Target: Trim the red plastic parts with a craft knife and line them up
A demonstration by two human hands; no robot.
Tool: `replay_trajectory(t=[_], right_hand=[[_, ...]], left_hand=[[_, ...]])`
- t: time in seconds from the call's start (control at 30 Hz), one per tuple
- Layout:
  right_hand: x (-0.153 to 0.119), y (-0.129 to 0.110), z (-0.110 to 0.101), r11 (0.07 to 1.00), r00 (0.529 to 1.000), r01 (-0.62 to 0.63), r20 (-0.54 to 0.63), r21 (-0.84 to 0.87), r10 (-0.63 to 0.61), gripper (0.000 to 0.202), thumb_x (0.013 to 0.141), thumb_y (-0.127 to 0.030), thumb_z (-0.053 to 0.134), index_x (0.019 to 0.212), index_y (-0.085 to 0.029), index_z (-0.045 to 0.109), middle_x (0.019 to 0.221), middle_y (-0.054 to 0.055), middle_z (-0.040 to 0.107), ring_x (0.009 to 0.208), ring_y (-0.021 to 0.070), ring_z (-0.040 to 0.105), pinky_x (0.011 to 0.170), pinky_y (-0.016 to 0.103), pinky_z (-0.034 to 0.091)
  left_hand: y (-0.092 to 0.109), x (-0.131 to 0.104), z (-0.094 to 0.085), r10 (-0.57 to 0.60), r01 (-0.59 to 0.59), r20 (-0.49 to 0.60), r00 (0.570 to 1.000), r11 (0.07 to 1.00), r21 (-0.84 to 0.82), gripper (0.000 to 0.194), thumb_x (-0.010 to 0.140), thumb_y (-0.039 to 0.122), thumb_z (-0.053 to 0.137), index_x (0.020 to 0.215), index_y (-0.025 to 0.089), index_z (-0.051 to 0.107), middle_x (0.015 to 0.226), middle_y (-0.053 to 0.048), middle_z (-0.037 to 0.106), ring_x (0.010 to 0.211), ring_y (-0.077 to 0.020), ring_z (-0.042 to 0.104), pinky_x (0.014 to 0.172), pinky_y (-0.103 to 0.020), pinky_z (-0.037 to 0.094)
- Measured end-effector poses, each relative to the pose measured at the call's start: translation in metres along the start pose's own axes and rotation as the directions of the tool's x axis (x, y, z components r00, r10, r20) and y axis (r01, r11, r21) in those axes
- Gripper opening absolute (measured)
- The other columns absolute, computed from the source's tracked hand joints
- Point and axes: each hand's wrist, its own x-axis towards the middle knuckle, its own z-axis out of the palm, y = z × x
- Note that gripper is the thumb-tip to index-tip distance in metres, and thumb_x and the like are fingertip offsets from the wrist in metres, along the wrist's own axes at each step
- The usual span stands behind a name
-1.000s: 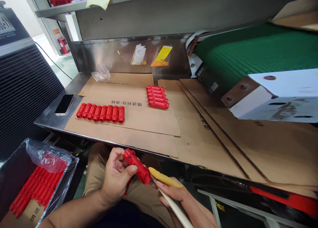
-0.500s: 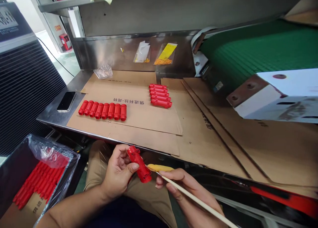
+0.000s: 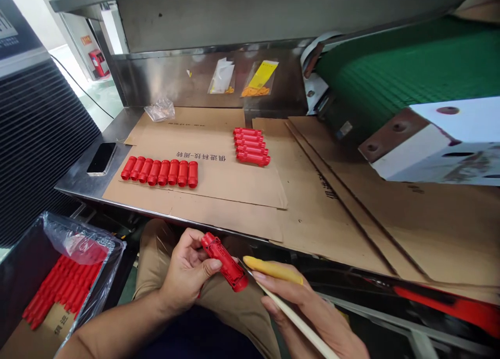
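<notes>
My left hand (image 3: 187,275) grips a red plastic tube-shaped part (image 3: 225,261) over my lap, below the table's front edge. My right hand (image 3: 312,317) holds a thin pale tool (image 3: 291,314) with a small blade, its tip against the part's right end; the finger on top wears a yellow cover (image 3: 273,270). On the cardboard (image 3: 219,187) lie two groups of the same red parts: a row (image 3: 160,172) at left and a stack (image 3: 252,146) at the middle.
A bag-lined box (image 3: 58,281) with several red parts stands at lower left. A phone (image 3: 101,158) lies on the steel table's left edge. A green conveyor (image 3: 390,83) and its white end block (image 3: 441,145) overhang the right. Small bags (image 3: 238,80) hang on the back wall.
My left hand has tilted the red part so its right end points further right. My right hand and the tool shifted slightly right with the tip kept at that end.
</notes>
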Motion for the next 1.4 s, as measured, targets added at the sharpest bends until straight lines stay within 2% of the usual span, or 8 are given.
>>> replay_trajectory(t=[0.1,0.23,0.53,0.9,1.07,1.23,1.3,1.4], right_hand=[[0.006,0.002,0.016,0.986,0.988,0.149,-0.026,-0.069,-0.151,0.032,0.092,-0.006,0.062,0.12,-0.021,0.071,0.112,0.01,0.077,0.105,0.0233,0.074,0.087,0.034,0.064],[0.006,0.002,0.027,0.978,0.98,0.196,-0.031,-0.071,-0.199,0.037,0.091,-0.002,0.062,0.123,-0.017,0.07,0.115,0.012,0.075,0.109,0.0239,0.072,0.087,0.035,0.064],[0.001,0.004,0.026,0.979,0.981,0.192,-0.013,-0.061,-0.193,0.041,0.09,0.003,0.06,0.127,-0.015,0.067,0.118,0.013,0.072,0.112,0.0234,0.069,0.09,0.035,0.062],[-0.006,0.001,0.024,0.99,0.994,0.104,-0.016,-0.092,-0.106,0.032,0.095,-0.006,0.059,0.123,-0.018,0.068,0.117,0.011,0.075,0.11,0.0222,0.072,0.092,0.031,0.062],[-0.008,0.0,0.021,0.99,1.0,0.018,-0.021,-0.139,-0.021,0.025,0.1,-0.018,0.06,0.123,-0.024,0.067,0.116,0.007,0.076,0.106,0.0192,0.073,0.091,0.028,0.061],[0.003,0.002,0.002,0.956,0.955,-0.219,-0.242,-0.192,0.17,0.014,0.099,-0.03,0.062,0.109,-0.027,0.072,0.093,0.002,0.076,0.081,0.0152,0.073,0.079,0.024,0.059],[0.01,0.004,-0.005,0.933,0.931,-0.351,-0.143,-0.086,0.337,0.018,0.098,-0.037,0.062,0.106,-0.026,0.074,0.082,0.001,0.073,0.067,0.0146,0.07,0.065,0.024,0.058],[0.017,0.007,-0.006,0.853,0.847,-0.519,0.17,0.056,0.505,0.034,0.095,-0.052,0.061,0.087,-0.022,0.075,0.069,0.001,0.068,0.059,0.0155,0.066,0.055,0.024,0.056]], left_hand=[[0.001,-0.004,0.003,0.009,-0.009,-0.005,1.0,0.999,0.047,0.035,0.077,0.029,0.089,0.091,0.018,0.058,0.087,-0.001,0.071,0.078,-0.0095,0.067,0.076,-0.021,0.053],[0.002,-0.007,0.006,0.022,-0.023,0.009,1.0,0.998,0.052,0.033,0.076,0.026,0.09,0.091,0.018,0.062,0.088,-0.001,0.071,0.081,-0.0097,0.066,0.078,-0.021,0.053],[0.0,-0.008,0.005,0.054,-0.056,0.036,0.998,0.997,0.054,0.028,0.078,0.023,0.087,0.093,0.019,0.064,0.089,0.0,0.071,0.082,-0.0092,0.066,0.079,-0.021,0.053],[-0.004,-0.009,0.004,0.055,-0.056,0.012,0.998,0.996,0.065,0.031,0.078,0.027,0.088,0.094,0.019,0.062,0.088,-0.001,0.07,0.081,-0.0102,0.065,0.078,-0.021,0.052],[-0.002,-0.009,0.004,0.007,-0.007,0.012,1.0,0.999,0.04,0.036,0.077,0.028,0.089,0.093,0.019,0.059,0.088,-0.001,0.068,0.08,-0.0103,0.065,0.077,-0.021,0.051],[0.003,-0.006,0.002,-0.174,0.188,0.137,0.975,0.977,-0.096,0.049,0.08,0.035,0.086,0.118,0.026,0.056,0.097,-0.003,0.073,0.075,-0.0141,0.069,0.071,-0.027,0.055],[0.007,-0.005,0.001,-0.299,0.319,0.185,0.936,0.944,-0.088,0.045,0.082,0.039,0.082,0.119,0.023,0.062,0.099,-0.007,0.074,0.067,-0.015,0.069,0.063,-0.028,0.056],[0.013,-0.005,0.0,-0.432,0.449,0.193,0.881,0.892,-0.053,0.051,0.085,0.052,0.076,0.121,0.016,0.073,0.105,-0.014,0.074,0.063,-0.0116,0.065,0.057,-0.023,0.052]])
